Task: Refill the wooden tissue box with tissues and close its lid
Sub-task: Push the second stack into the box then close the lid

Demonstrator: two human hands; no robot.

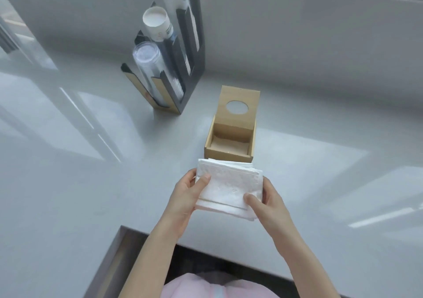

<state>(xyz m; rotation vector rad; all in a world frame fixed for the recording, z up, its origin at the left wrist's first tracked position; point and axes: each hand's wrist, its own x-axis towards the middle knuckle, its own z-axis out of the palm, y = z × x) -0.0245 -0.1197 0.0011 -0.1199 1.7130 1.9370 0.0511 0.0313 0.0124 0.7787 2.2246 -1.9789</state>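
Observation:
A square wooden tissue box stands on the grey counter with nothing inside it. Its lid, with a round hole, is tipped up and back behind the box. Just in front of the box I hold a thick stack of white tissues above the counter. My left hand grips the stack's left side with the thumb on top. On the right side my right hand grips it the same way.
A dark cup dispenser with paper cups, clear cups and lids stands at the back left of the box. The glossy grey counter runs wide on both sides; its front edge is cut in near my body.

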